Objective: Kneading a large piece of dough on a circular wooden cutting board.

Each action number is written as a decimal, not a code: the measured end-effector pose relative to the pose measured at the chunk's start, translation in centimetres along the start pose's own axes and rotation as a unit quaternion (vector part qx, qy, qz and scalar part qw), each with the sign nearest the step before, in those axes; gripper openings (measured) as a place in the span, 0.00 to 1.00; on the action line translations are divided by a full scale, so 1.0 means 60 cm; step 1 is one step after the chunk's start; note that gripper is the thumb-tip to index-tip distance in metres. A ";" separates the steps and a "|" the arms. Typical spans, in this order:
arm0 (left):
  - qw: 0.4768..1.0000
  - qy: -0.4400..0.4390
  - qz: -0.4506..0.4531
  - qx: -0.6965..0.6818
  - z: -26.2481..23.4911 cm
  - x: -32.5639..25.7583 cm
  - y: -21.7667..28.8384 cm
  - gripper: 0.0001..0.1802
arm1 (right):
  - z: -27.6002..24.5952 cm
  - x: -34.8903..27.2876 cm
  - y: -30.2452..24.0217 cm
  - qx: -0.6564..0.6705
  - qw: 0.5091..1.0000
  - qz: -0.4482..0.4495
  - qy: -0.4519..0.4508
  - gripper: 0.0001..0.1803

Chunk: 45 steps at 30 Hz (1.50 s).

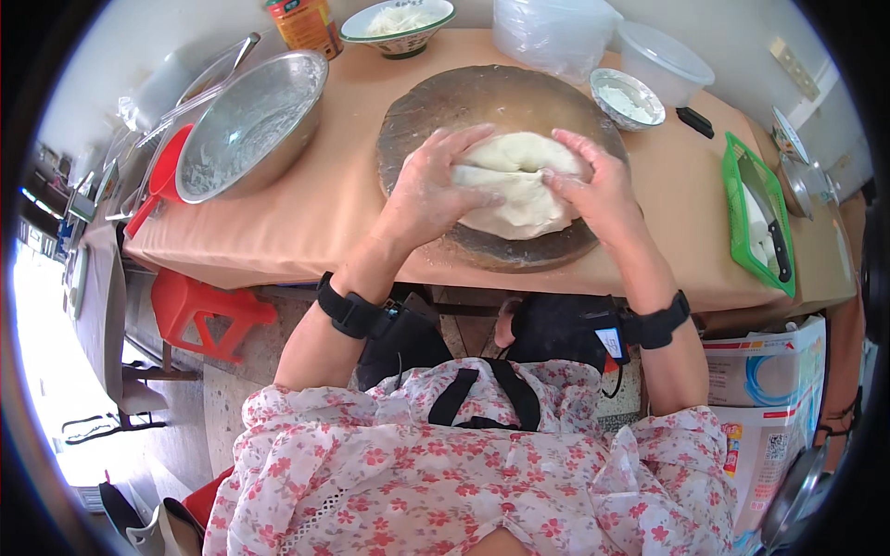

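A large lump of pale dough [521, 199] lies on a round wooden board [431, 107], a fold running across its middle. My left hand [434, 181] grips the dough's left side, fingers over the far part and thumb on the near part. At the right side, my right hand [598, 181] holds it too, its thumb pressed in near the fold and fingers curled over the far edge. Flour dusts both hands. The dough's underside is hidden.
A floury steel bowl [255, 130] leans left beside a red ladle-like scoop [167, 171]. Behind the board stand a patterned bowl [399, 28], an orange can [306, 26] and plastic tubs [663, 60]. A small bowl of white powder [628, 99] and a green basket [742, 213] holding a knife [779, 250] are right.
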<state>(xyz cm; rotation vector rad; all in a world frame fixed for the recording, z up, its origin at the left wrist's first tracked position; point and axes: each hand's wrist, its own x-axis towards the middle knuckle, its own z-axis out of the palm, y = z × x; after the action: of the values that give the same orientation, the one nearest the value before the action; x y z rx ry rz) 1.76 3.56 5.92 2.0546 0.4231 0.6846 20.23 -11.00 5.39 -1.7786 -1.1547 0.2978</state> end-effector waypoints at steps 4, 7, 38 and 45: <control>0.979 0.083 0.162 0.089 -0.022 0.021 0.072 0.37 | -0.026 0.008 -0.050 0.068 0.981 -0.153 0.095 0.30; 0.931 0.143 0.272 0.196 -0.040 0.035 0.103 0.39 | -0.049 0.010 -0.102 0.085 0.964 -0.217 0.129 0.30; 0.979 -0.049 0.191 -0.051 -0.116 0.089 0.062 0.34 | 0.023 -0.027 -0.128 -0.020 0.969 -0.189 0.157 0.33; 0.972 -0.028 0.108 0.207 -0.084 0.051 -0.062 0.37 | 0.064 -0.042 -0.104 -0.179 0.977 -0.050 -0.107 0.35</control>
<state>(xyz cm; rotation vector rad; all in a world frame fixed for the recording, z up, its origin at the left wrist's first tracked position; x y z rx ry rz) 0.92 10.49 5.93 2.5368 0.3313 0.7087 12.92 -10.19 7.79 -2.0261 -1.5217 0.2355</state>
